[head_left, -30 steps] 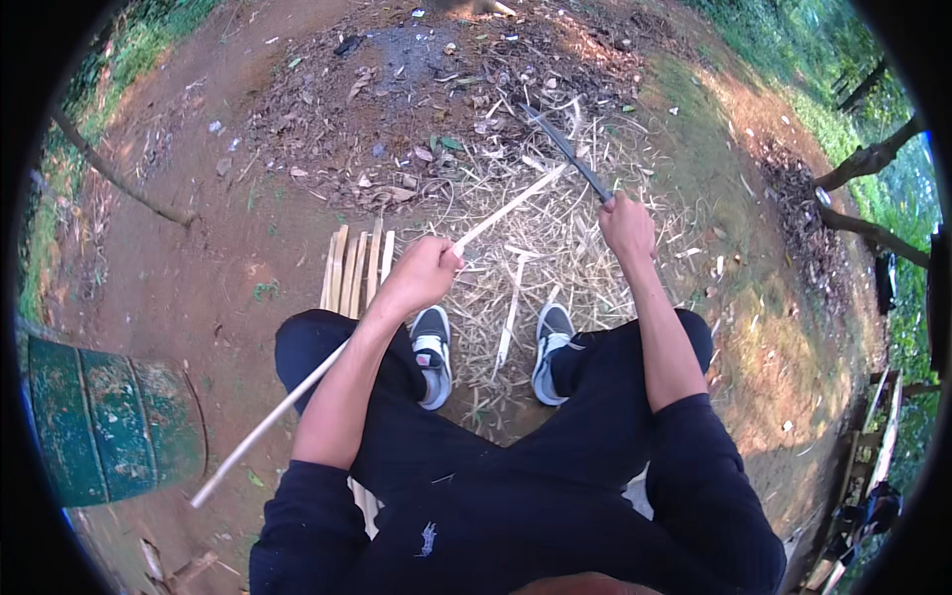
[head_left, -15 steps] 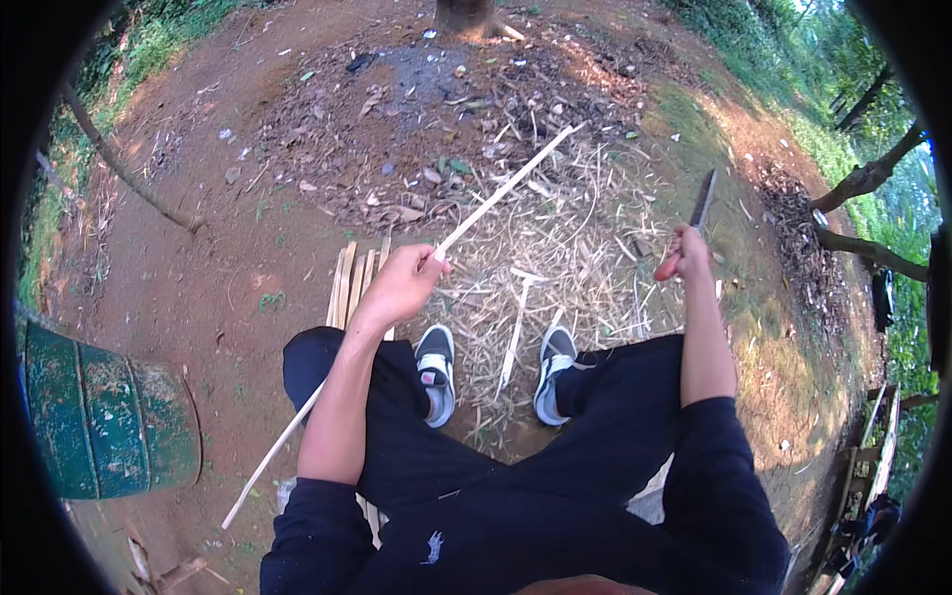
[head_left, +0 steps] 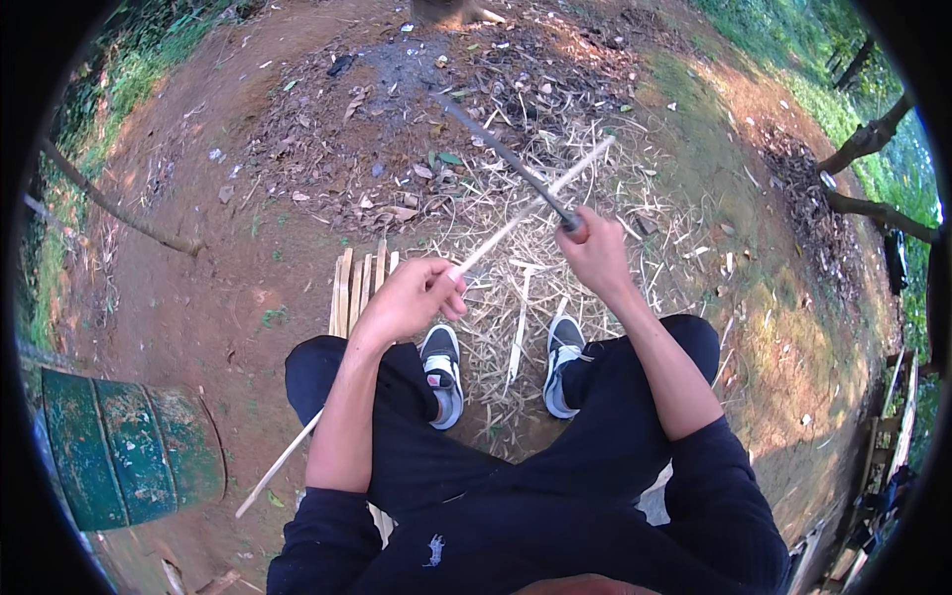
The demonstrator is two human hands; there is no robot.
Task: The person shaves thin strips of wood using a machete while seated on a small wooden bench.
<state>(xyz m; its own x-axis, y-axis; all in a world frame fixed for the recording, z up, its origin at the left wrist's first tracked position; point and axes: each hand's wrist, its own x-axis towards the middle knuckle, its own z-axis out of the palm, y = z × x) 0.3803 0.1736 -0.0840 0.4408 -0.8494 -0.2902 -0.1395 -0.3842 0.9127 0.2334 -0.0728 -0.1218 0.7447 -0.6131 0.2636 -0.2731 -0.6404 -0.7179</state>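
1. Head view: left hand [head_left: 409,297] is pinching a strip [head_left: 516,218], which is running up-right past the right hand [head_left: 595,253] and down-left behind the thigh.
2. Right hand is fisting a knife [head_left: 501,154], blade crossing the strip just beyond the knuckles.
3. Contact point is hard to make out.

One head-worn fisheye view looks steeply down from above the seated person's lap, facing forward over the knees and shoes [head_left: 443,372] to the dirt ground [head_left: 238,258] beyond; edges bend near the rim.
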